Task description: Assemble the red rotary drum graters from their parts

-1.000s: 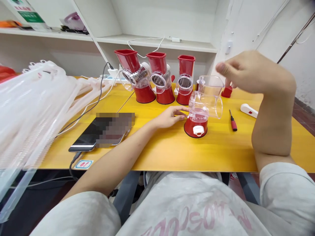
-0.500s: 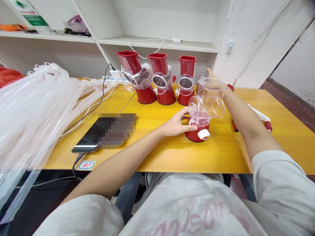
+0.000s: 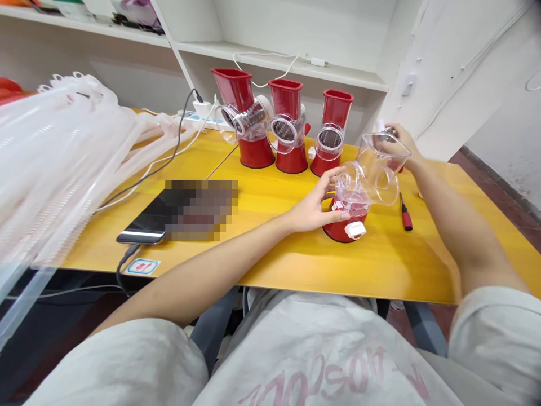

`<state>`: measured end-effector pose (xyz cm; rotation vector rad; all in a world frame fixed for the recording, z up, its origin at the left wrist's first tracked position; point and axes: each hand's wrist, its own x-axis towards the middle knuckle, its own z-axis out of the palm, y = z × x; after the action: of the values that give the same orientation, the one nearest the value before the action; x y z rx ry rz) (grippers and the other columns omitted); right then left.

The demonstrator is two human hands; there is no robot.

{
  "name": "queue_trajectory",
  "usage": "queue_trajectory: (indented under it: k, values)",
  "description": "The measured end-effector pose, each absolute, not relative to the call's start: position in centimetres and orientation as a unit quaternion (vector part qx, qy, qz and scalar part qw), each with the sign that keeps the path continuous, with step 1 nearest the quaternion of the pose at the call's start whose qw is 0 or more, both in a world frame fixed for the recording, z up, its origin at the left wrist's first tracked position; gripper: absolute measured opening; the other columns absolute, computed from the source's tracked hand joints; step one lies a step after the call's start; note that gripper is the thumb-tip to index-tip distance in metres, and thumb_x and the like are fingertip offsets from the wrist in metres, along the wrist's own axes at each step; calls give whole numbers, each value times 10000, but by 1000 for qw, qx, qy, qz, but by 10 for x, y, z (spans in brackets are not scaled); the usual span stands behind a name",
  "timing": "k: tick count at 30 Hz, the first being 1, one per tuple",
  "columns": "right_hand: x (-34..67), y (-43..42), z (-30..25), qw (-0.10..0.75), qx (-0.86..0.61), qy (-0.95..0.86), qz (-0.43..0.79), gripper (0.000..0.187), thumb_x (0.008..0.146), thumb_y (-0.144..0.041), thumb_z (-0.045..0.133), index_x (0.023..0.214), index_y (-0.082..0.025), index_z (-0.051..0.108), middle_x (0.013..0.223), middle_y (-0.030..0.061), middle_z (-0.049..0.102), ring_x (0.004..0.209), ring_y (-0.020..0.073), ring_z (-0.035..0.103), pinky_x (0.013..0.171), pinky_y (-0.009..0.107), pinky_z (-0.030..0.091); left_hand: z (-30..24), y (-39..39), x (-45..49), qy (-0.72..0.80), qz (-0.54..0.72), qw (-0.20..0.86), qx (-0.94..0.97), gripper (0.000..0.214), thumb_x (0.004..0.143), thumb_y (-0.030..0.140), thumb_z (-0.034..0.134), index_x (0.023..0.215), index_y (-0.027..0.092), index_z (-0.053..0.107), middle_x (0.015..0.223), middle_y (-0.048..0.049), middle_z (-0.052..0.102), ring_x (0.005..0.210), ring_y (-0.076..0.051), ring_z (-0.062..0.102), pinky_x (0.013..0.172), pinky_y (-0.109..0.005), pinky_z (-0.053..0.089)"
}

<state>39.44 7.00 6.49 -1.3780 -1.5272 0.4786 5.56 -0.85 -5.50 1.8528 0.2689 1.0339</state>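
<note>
The rotary grater [image 3: 353, 217] in front of me has a red base, a clear housing and a white knob low on its front. My left hand [image 3: 315, 208] curls around its base from the left, thumb in front and fingers behind. Beyond the clear housing, my right hand [image 3: 401, 144] has its fingers closed on a white and silver part [image 3: 382, 125]; the housing and fingers partly hide it. To the right of the grater lies a screwdriver [image 3: 406, 219] with a red and black handle.
Three assembled red graters [image 3: 332, 138] stand along the back of the yellow table [image 3: 279, 254]. At left are clear plastic bags [image 3: 63, 158], a phone [image 3: 147, 217] on a cable and a power strip [image 3: 192, 119]. White shelving [image 3: 338, 73] rises behind.
My right hand, stretched far back before, has come nearer and now holds the white and silver part. My left hand stays on the grater. The view has tilted and shifted slightly.
</note>
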Motion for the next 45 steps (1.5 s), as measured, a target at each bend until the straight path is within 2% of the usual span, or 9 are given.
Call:
queue_trajectory:
  k: [4, 10, 15, 19, 22, 26, 31, 41, 45]
  values:
    - [447, -9, 73, 444, -562, -651, 253, 900, 985, -338, 1010, 1795, -297, 620, 1662, 206, 797, 1317, 300, 817, 1020, 452, 665, -54, -10, 62, 112, 447, 481, 745, 1221, 919, 701, 1099, 1888, 377, 431, 1901, -202, 584, 1728, -454, 657, 1490, -646, 512]
    - [461, -91, 61, 407, -566, -689, 200, 686, 676, -598, 1192, 1271, -338, 968, 1307, 121, 910, 1080, 389, 828, 1020, 629, 742, -53, -12, 59, 127, 414, 525, 733, 1182, 939, 683, 1090, 1873, 394, 426, 1840, -190, 657, 1635, -437, 740, 1424, -651, 576]
    - [434, -90, 50, 437, -489, -701, 281, 804, 615, -606, 1251, 1340, -377, 988, 1448, 98, 903, 1264, 427, 851, 1177, 653, 756, -52, -14, 57, 118, 415, 517, 739, 1163, 950, 681, 1086, 1878, 389, 449, 1912, -192, 602, 1721, -452, 678, 1481, -655, 532]
    - [407, -85, 30, 477, -393, -703, 351, 911, 800, -832, 1154, 1551, -403, 869, 1660, 104, 833, 1373, 381, 874, 1110, 532, 791, -51, -16, 58, 107, 416, 515, 742, 1124, 957, 668, 1082, 1863, 364, 490, 1947, -199, 563, 1746, -473, 660, 1495, -644, 524]
    - [372, -91, 16, 534, -364, -658, 387, 933, 947, -1035, 919, 1660, -455, 763, 1799, 87, 752, 1586, 381, 792, 1197, 577, 768, -52, -17, 59, 117, 412, 517, 741, 1092, 966, 664, 1075, 1838, 349, 498, 1938, -207, 570, 1720, -468, 681, 1469, -637, 542]
    - [327, -100, 10, 575, -383, -589, 419, 1013, 961, -1154, 748, 1736, -505, 686, 1840, 45, 721, 1724, 380, 694, 1292, 619, 719, -53, -19, 59, 129, 411, 515, 741, 1117, 944, 689, 1082, 1825, 335, 492, 1919, -219, 596, 1721, -470, 674, 1418, -620, 571]
    - [314, -95, 15, 561, -414, -585, 415, 1079, 951, -1238, 568, 1709, -483, 711, 1743, 45, 786, 1692, 374, 721, 1303, 604, 696, -51, -22, 59, 152, 420, 487, 751, 1141, 900, 777, 1080, 1814, 329, 565, 1914, -195, 619, 1711, -481, 673, 1382, -606, 594]
    - [310, -90, 13, 616, -420, -532, 401, 770, 1007, -1017, 809, 1446, -385, 825, 1579, 52, 868, 1672, 355, 730, 1458, 585, 585, -39, -36, 61, 142, 423, 473, 760, 1082, 949, 765, 1046, 1788, 254, 592, 1839, -230, 674, 1659, -493, 710, 1373, -607, 606]
    - [314, -92, 12, 631, -426, -524, 381, 672, 1047, -939, 833, 1406, -371, 825, 1551, 72, 875, 1585, 388, 781, 1392, 649, 640, -36, -45, 66, 140, 436, 455, 764, 1080, 925, 719, 1082, 1778, 260, 605, 1878, -235, 645, 1675, -499, 695, 1343, -597, 632]
